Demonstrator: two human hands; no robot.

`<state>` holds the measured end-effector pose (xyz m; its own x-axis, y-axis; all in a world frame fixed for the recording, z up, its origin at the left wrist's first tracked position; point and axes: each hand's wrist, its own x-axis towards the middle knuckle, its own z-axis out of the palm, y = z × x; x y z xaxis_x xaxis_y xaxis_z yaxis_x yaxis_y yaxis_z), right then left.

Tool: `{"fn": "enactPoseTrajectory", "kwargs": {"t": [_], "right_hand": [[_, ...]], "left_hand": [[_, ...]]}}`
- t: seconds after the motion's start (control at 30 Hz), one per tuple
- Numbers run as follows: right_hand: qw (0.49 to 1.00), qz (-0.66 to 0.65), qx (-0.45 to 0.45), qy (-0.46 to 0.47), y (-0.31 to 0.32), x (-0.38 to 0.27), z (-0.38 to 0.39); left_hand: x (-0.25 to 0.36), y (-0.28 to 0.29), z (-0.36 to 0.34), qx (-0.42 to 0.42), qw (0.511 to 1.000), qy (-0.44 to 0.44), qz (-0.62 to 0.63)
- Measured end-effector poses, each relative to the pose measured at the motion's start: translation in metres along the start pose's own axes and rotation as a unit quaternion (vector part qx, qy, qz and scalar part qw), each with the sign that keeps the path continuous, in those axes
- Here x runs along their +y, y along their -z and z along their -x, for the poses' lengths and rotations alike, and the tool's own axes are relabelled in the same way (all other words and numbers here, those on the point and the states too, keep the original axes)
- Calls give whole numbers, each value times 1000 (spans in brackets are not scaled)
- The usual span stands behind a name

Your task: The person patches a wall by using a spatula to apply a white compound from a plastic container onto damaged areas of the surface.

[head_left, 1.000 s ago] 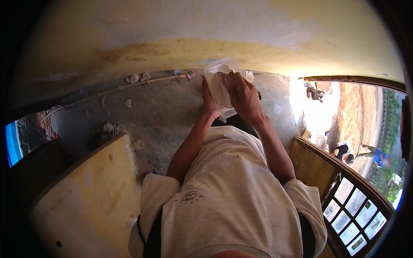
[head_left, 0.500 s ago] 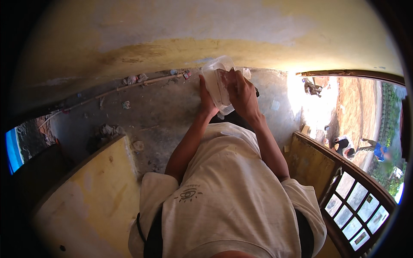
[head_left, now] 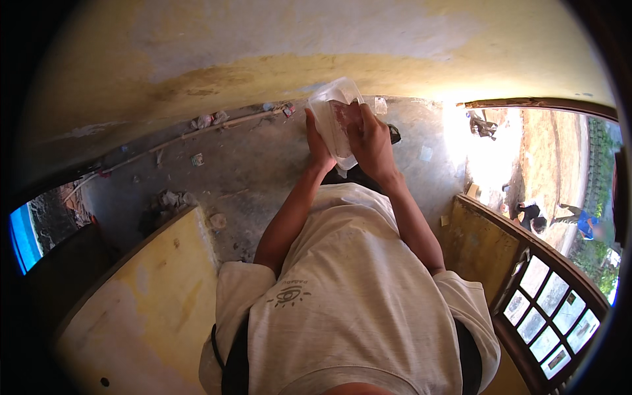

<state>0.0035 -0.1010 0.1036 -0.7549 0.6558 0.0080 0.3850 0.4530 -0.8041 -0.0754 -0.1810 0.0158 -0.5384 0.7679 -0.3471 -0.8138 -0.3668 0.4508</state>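
Observation:
My left hand (head_left: 318, 146) grips a translucent rectangular plastic tub (head_left: 342, 88) from its left side, thumb along the wall. Whitish stuff shows inside the tub, but I cannot tell what it is. My right hand (head_left: 375, 146) is closed on a flat reddish-brown piece (head_left: 340, 117) smeared with white. That piece lies over the tub's opening; its exact kind does not show, and the fingers hide its right part. Both hands are held out ahead of me, close to the patchy yellow wall (head_left: 276, 39).
A long thin pole (head_left: 191, 135) and scraps of litter (head_left: 209, 120) lie along the wall's foot on the concrete floor (head_left: 243, 171). Low yellow partitions (head_left: 145, 283) flank me. At right are a paned window frame (head_left: 552, 306), a bright doorway, and two people outside.
The tub and both hands sit slightly higher in the picture. More of the reddish-brown piece shows under my right fingers. The surroundings have shifted a little with my head.

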Motion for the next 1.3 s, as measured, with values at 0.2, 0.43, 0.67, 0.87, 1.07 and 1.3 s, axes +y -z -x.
{"fn": "enactPoseTrajectory", "kwargs": {"t": [0.2,0.43,0.67,0.87,1.07,1.3], "right_hand": [[961,-265,-26,-73,8,31,0],[900,-420,3,-118,37,51,6],[866,-490,58,-81,63,61,1],[849,-525,41,-42,107,87,-10],[760,-644,33,-76,141,110,-13],[729,-665,28,-160,177,158,-14]], "left_hand": [[8,-3,1,-38,999,24,26],[0,-16,-7,-75,995,-3,59],[-13,-54,-23,-92,994,3,63],[-44,-81,-41,-107,991,17,77],[-79,-106,-54,-89,987,63,119],[-115,-109,-71,-4,998,11,62]]}}
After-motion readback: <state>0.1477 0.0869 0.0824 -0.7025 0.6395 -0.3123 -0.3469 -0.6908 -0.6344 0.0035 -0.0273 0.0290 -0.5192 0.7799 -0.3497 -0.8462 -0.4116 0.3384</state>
